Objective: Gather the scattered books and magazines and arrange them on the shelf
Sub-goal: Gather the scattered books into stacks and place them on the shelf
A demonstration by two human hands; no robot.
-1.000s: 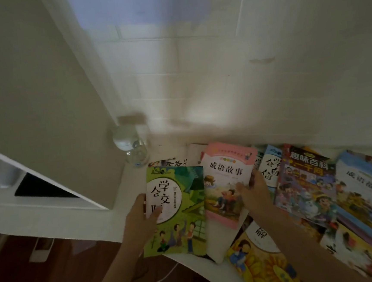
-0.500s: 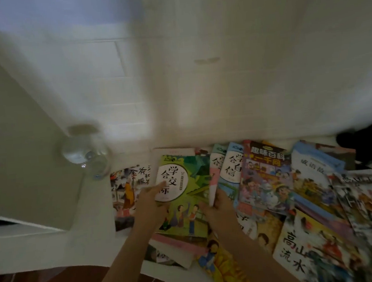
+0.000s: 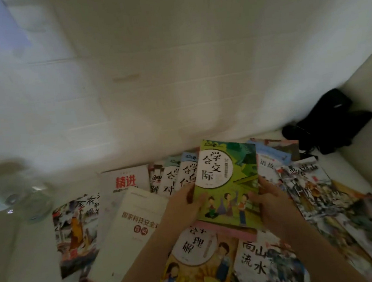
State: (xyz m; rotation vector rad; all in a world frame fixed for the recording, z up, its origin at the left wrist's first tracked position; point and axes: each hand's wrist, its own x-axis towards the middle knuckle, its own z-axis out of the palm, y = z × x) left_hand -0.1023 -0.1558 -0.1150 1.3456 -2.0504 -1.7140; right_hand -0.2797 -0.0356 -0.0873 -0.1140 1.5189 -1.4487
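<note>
Green book [image 3: 227, 183] gripped between both hands, above scattered books [image 3: 129, 224].
Left hand [image 3: 181, 205] fingers clasp left edge; right hand [image 3: 270, 199] clasps right edge.

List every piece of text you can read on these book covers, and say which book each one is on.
"学会交际": green illustrated book held in both hands.
"精进": red letters on white book.
"国家科技安全" and, in a red oval, what looks like "百问": white booklet.
"高山流水": painted-cover book at the bottom.
"理解": yellow sunflower book, top characters blurred.
Other covers are partly hidden or too blurred to read.
</note>
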